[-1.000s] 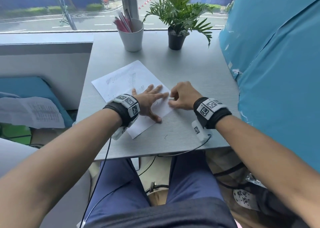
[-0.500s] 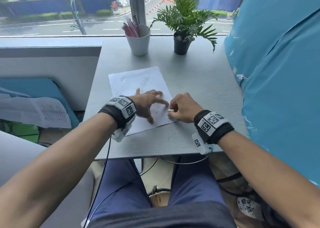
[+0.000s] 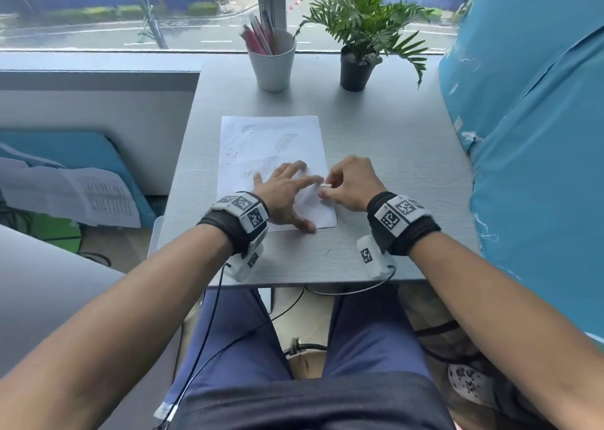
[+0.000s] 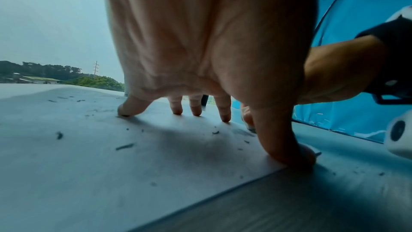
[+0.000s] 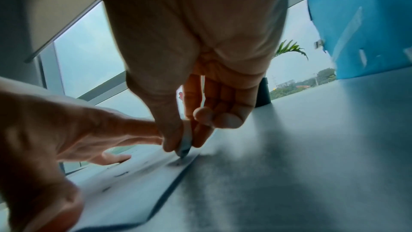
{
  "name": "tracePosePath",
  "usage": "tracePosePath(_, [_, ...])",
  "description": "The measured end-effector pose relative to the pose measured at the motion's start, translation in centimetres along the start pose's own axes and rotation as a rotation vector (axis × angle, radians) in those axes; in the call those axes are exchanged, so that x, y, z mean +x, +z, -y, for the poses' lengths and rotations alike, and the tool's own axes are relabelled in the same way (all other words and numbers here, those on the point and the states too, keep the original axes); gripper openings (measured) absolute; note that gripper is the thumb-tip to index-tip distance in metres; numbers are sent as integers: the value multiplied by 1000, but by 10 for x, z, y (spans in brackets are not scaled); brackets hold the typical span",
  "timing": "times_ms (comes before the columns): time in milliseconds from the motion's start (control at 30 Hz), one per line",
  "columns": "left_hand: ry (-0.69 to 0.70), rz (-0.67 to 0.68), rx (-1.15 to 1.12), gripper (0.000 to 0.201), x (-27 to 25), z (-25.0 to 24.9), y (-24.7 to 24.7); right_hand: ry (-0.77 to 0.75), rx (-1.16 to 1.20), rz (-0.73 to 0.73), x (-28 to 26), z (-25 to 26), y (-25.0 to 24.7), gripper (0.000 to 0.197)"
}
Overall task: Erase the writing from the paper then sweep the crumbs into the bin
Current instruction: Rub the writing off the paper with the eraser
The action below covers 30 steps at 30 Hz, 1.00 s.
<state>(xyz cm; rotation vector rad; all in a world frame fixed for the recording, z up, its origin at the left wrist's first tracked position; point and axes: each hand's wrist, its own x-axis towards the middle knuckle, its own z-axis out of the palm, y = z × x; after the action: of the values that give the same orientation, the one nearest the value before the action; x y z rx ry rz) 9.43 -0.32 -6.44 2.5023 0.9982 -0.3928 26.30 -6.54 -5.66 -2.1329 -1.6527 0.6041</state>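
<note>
Pinning thin, floppy paper (image 3: 271, 141) flat on surface (image 3: 392, 155) w/ left hand (image 3: 284, 194), fingers spread wide; right hand (image 3: 351, 184) pinching small eraser (image 5: 186, 141), rubbing near paper's rt edge. Likely tearing/creasing if unpinned.

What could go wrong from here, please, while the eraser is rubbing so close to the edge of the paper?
1. The right hand rubs the eraser at the right edge of the paper; a stroke could catch and crease that edge.
2. The left hand pins the sheet with spread fingertips only, so it might slip.
3. The crumbs lying on the paper could scatter onto the table.
</note>
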Motion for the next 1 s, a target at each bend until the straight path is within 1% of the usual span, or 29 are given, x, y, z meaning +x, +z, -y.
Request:
tracePosePath(67, [-22,35,0,112,1,0,0,-11,18,12,-5,3,7,18])
tracePosePath(133, [-34,65,3,115,3,1,-1,-71,10,104,-12,11,11,17])
tracePosePath(167, [-35,73,8,115,3,2,-1,-80,-2,118,-10,12,10,17])
tracePosePath(267, [-35,87,13,115,5,3,0,-20,7,18,3,5,0,19])
tracePosePath(300, [-37,88,15,115,5,3,1,-27,3,14,3,5,-1,18])
tracePosePath(400, [-44,98,6,116,3,3,-1,-152,-48,180,-11,18,8,15])
tracePosePath(433, [-41,95,7,115,3,3,-1,-158,-54,185,-11,17,9,15])
tracePosePath(533, [-42,95,-3,115,4,2,0,-41,-14,27,2,5,-2,19])
tracePosePath(567, [-46,94,-4,115,3,2,0,-44,-26,21,2,5,-1,19])
tracePosePath(667, [-49,98,8,116,2,3,0,-171,-91,209,-12,21,6,15])
tracePosePath(700, [-47,99,9,116,2,3,-1,-170,-93,226,-11,20,4,16])
tracePosePath(767, [-45,100,4,115,4,3,0,-63,-47,137,0,9,-5,18])
tracePosePath(800, [-45,98,2,115,4,3,0,-30,-30,79,3,5,-6,19])
tracePosePath(833, [-48,95,0,115,3,3,1,-35,-36,61,3,5,-4,19])
tracePosePath(933, [-47,93,-4,116,3,3,1,-126,-100,187,-8,17,7,16])
tracePosePath(967, [-48,94,0,116,3,3,1,-111,-98,198,-5,16,4,15])
tracePosePath(1000, [-49,98,3,115,4,3,1,-72,-82,172,1,12,-2,16])
